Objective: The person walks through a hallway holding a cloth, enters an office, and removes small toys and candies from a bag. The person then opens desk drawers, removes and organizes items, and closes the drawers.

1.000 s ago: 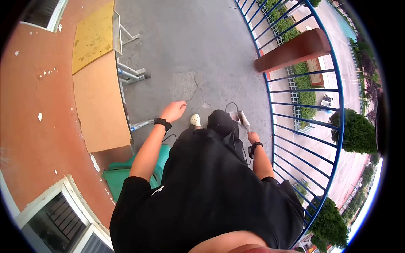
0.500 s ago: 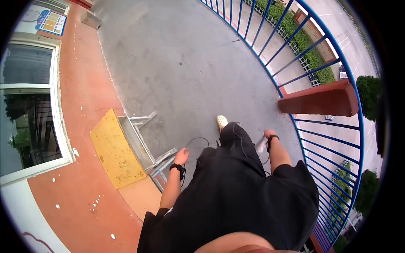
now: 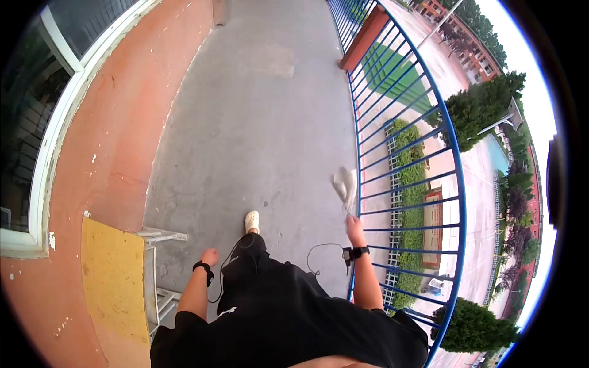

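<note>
Grey concrete floor (image 3: 245,129) stretches between orange wall (image 3: 116,135) and blue metal railing (image 3: 461,205), right hand (image 3: 354,229) gripping blurred whitish object (image 3: 346,185), left hand (image 3: 210,257) unclear in grip.

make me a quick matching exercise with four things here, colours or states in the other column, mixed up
1. right hand
2. railing
3. clog
4. board beside the wall

A. bright yellow
B. cream
C. holding a pale blurred object
D. blue

Right pairs: 1-C, 2-D, 3-B, 4-A
</note>
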A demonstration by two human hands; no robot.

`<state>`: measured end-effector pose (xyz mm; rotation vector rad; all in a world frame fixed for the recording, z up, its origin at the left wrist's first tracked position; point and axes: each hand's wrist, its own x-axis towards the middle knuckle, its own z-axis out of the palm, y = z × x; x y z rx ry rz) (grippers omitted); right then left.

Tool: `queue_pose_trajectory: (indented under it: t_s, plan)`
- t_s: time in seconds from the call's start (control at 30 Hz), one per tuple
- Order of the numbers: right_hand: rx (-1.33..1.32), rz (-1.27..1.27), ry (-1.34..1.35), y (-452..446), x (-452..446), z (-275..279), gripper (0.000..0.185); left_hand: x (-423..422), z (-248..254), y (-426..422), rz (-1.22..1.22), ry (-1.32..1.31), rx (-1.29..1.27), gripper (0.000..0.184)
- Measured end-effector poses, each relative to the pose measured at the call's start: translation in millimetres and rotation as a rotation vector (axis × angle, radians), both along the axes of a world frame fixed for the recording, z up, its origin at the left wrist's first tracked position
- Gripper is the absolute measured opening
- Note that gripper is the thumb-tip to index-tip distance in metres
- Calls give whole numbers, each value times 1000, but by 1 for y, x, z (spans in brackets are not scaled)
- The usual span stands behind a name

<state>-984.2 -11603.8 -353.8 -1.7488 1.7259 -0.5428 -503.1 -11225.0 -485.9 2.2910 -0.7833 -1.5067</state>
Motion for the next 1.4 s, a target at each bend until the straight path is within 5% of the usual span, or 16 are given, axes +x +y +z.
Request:
queue_pose_trajectory:
  t_s: [0.1,0.17,0.2,0.33,0.43,0.57,0.63,0.7,0.73,0.87,1.0,1.13,1.2,1.27,1.33,1.4]
  plan:
    - [547,28,267,32,-14,-51,44,45,63,-196,-221,-103,-92,29]
    - [702,531,663,57,-55,-113,51,67,97,-316,-252,-158,-246,29]
    - [856,500,684,63,-41,-129,50,86,88,-371,-225,-137,-455,31]
    - [1128,46,576,-51,70,-141,47,155,172,-590,-187,68,-483,35]
    - [1139,-133,480,-217,120,-153,44,211,137,-697,-234,-84,-381,33]
    - [1228,-591,59,-457,184,-100,41,341,8,-869,-473,-101,-162,30]
    - [1071,-675,-97,-606,233,-54,40,356,3,-780,-347,131,206,30]
    - [316,-224,246,-797,301,-69,45,370,31,-820,-242,77,272,33]
    - [184,-114,154,-889,350,-18,45,381,30,-843,-141,71,303,34]
    - [-194,162,-25,-1145,524,165,37,429,17,-962,54,52,223,35]
    - [-331,293,-113,-1299,635,199,38,482,-13,-1106,-23,93,226,34]
    - [-124,270,251,-1372,658,46,40,577,-38,-1298,-452,10,319,34]
    - [397,265,470,-1347,641,1,46,636,-21,-1406,-560,-72,272,31]
    - [655,198,670,-1320,579,-113,51,688,13,-1524,-487,-133,149,30]
    - [857,143,701,-1353,616,-118,50,741,41,-1632,-209,-4,-60,30]
    - [926,83,664,-1440,676,-105,50,782,110,-1737,-216,0,-215,33]
